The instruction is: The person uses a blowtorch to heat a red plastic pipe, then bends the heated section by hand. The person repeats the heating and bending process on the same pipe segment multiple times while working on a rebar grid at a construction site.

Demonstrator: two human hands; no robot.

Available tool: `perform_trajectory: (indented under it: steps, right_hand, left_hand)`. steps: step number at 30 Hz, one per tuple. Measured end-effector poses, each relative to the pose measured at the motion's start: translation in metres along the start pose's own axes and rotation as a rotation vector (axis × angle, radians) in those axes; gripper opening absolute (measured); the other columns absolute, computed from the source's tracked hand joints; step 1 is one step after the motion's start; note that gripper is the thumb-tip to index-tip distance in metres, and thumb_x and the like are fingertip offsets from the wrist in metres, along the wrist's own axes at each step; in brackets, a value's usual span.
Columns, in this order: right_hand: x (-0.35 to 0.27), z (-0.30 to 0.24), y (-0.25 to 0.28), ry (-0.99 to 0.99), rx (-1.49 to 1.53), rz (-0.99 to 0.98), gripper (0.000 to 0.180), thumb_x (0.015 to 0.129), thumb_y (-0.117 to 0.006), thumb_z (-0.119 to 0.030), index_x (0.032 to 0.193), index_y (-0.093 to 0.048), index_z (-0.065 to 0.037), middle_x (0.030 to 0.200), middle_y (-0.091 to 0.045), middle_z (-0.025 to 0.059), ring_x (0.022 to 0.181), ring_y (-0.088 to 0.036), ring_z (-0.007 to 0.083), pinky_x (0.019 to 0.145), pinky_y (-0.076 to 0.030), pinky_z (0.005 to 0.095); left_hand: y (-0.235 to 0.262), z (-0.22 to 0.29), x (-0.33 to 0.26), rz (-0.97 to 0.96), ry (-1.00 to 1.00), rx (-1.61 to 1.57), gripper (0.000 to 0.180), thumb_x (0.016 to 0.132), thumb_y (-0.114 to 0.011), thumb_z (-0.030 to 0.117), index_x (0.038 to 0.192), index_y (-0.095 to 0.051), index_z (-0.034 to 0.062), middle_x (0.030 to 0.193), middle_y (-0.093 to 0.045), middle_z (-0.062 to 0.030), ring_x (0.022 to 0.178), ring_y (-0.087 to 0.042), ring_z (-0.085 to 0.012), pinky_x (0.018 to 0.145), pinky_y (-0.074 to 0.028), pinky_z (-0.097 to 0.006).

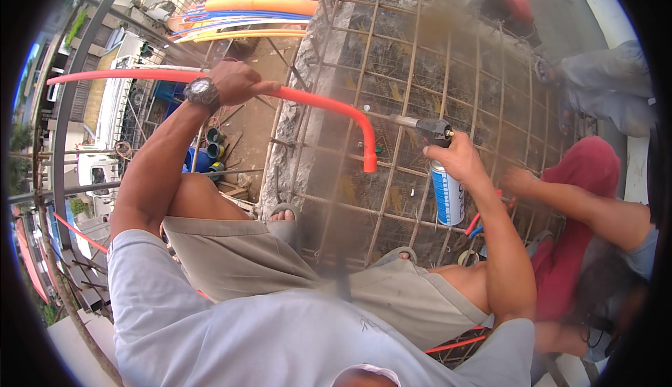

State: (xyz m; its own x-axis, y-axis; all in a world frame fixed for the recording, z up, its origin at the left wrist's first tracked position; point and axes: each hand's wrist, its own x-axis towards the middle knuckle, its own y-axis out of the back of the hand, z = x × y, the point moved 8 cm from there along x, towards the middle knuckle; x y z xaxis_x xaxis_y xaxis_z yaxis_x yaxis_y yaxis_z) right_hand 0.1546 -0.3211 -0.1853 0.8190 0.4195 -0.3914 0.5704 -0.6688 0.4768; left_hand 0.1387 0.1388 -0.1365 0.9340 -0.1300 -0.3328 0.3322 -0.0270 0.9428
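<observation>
A concrete deck overlaid by a steel rebar grid [448, 79] is seen from above, parts of it blurred by smudges. At the right, a co-worker in dark red trousers [584, 198] is crouched close by, with that person's hand [518, 180] held low over the grid. Beyond the deck's left edge, a bundle of orange, blue and white tubing [259, 7] is laid out on the ground.

Across the upper left and centre, an orange-red plastic pipe [325, 100] is held in the air above the deck; its right end is curved down toward the wearer. To the right of that curve, a blowtorch with a blue-and-white gas canister [448, 198] is held roughly upright. The pipe is gripped by the left hand [238, 82], fingers curled closed over it, thumb laid along it. The torch is grasped near its valve by the right hand [458, 156]; the thumb is shown, but most of the fingers are hidden, so how tightly they are wrapped cannot be told.

The torch's metal nozzle [406, 120] is pointed at the curve, just beside it in this view; no flame can be made out. If it is lit, the plastic could be scorched or kinked by heat held on one spot. A burn could be caused by a swing toward the co-worker, and footing could be lost if a sandal [283, 229] were caught on the bars.
</observation>
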Motion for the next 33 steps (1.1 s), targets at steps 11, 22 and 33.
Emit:
perform_trajectory:
  steps: [11, 22, 33]
  right_hand:
    - [0.003, 0.004, 0.001, -0.001, -0.128, -0.125, 0.039, 0.077, -0.082, -0.028, 0.099, -0.075, 0.002, 0.073, -0.069, 0.0094, 0.067, -0.065, 0.0198, 0.068, -0.052, 0.0385]
    - [0.006, -0.003, -0.001, 0.016, -0.213, -0.103, 0.036, 0.076, -0.081, -0.026, 0.1, -0.076, 0.001, 0.079, -0.072, 0.0104, 0.072, -0.064, 0.0209, 0.071, -0.052, 0.0368]
    - [-0.002, 0.028, 0.013, -0.201, 0.033, -0.068, 0.033, 0.079, -0.084, -0.019, 0.106, -0.079, -0.001, 0.09, -0.075, 0.0065, 0.081, -0.067, 0.0145, 0.077, -0.053, 0.034]
  left_hand:
    - [-0.011, -0.002, 0.005, 0.0, -0.018, -0.012, 0.079, 0.101, -0.054, 0.077, 0.071, -0.077, 0.0081, 0.06, -0.064, -0.015, 0.058, -0.066, -0.0373, 0.059, -0.05, -0.051]
    - [-0.008, 0.002, 0.006, 0.072, -0.073, 0.044, 0.078, 0.098, -0.058, 0.077, 0.067, -0.074, 0.0081, 0.057, -0.061, -0.015, 0.054, -0.062, -0.0372, 0.055, -0.046, -0.05]
    - [-0.009, -0.001, 0.006, 0.068, -0.107, 0.077, 0.079, 0.1, -0.054, 0.078, 0.071, -0.073, 0.0078, 0.061, -0.063, -0.0168, 0.061, -0.066, -0.0388, 0.062, -0.049, -0.052]
